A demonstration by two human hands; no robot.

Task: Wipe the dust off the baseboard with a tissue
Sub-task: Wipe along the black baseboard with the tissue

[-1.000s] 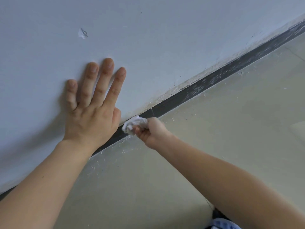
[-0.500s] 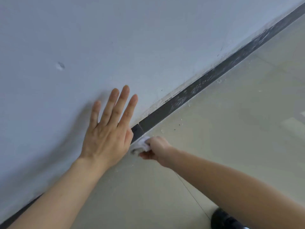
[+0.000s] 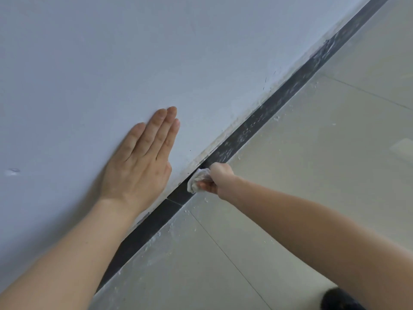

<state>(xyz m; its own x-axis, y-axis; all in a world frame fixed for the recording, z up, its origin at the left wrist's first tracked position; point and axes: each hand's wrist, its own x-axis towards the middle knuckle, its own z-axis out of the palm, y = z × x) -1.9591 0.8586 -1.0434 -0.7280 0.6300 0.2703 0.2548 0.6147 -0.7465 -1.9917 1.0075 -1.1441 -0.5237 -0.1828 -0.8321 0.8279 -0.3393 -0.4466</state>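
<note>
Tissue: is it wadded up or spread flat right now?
Wadded up. The tissue is a crumpled white lump gripped by the right hand against the dark baseboard.

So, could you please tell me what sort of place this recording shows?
Probably an indoor room, perhaps newly finished or renovated: a painted white wall meets a dark baseboard and pale floor tiles, with white dust specks along the edge.

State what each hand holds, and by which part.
The right hand grips the crumpled tissue by its bunched end, pressed against the baseboard. The left hand holds nothing; it rests flat on the wall.
</note>
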